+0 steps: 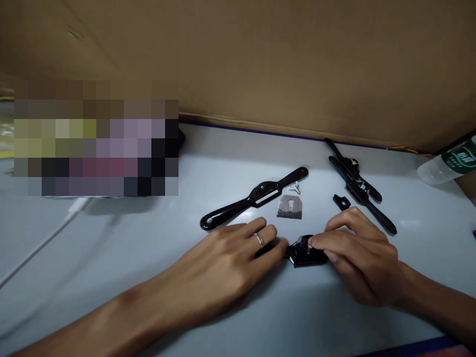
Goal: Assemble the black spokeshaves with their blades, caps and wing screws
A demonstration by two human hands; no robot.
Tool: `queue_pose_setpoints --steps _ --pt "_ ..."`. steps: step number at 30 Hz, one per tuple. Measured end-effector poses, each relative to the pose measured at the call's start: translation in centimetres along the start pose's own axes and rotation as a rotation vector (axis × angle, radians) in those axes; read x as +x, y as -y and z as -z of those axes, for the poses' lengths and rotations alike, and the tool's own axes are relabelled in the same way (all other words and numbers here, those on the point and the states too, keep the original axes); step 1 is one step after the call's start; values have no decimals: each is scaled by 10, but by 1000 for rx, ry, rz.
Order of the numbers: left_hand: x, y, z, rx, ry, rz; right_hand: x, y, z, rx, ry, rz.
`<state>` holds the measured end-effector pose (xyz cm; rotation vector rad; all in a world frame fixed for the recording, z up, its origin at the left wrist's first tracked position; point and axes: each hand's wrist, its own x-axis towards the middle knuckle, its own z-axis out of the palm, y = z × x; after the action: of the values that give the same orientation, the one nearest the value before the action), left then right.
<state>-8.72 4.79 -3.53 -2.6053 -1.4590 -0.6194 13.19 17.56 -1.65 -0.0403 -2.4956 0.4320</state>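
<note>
My left hand (238,255) and my right hand (359,255) meet over a small black metal part (307,254) on the pale table (148,277). Both hands pinch it, the left from its left end, the right with thumb and finger on a silvery screw at its top. A ring sits on a left finger. Just beyond lie a black spokeshave body (255,197), a small flat blade (289,206) with a keyhole slot, and a silver wing screw (295,187). A second, assembled black spokeshave (359,188) and a small black piece (341,202) lie behind my right hand.
A large brown cardboard sheet (260,64) stands along the back of the table. A clear plastic bottle (448,161) with a green label lies at the right edge. A white cable (48,238) runs across the left. A pixelated area covers the left rear.
</note>
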Motion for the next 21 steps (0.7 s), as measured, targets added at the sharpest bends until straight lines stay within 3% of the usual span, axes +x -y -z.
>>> queue_pose_setpoints --steps 7,21 --pt "0 0 -1 0 13 11 -1 -2 -1 -26 -38 -30" --pt "-1 0 0 -11 21 6 -1 1 -1 63 35 41"
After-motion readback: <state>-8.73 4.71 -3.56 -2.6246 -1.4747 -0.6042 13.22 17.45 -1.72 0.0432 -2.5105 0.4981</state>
